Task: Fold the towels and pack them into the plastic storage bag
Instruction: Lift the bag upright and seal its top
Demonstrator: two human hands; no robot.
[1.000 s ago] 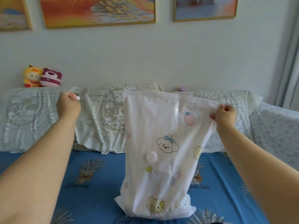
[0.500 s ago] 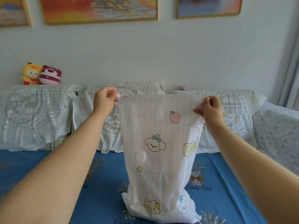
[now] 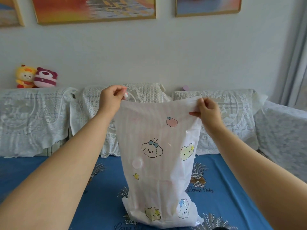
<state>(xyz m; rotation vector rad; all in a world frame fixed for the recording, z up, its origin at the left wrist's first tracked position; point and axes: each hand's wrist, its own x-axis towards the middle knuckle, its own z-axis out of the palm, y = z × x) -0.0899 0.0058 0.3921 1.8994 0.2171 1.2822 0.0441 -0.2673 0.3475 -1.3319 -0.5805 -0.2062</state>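
A white plastic storage bag printed with cartoon puppies stands upright on the blue bed sheet. Its lower part bulges with folded towels, seen only dimly through the plastic. My left hand pinches the bag's top left corner, with a small white clip-like piece at its fingertips. My right hand pinches the top right corner. Between the two hands the top edge is held stretched and level.
Cushions under white lace covers line the back of the bed. Two plush toys sit on the ledge at left. Framed pictures hang on the wall. A curtain hangs at the right.
My left hand came in from far left and took the bag's top left corner. The top edge, slack before, is now drawn taut, and the bag stands straighter.
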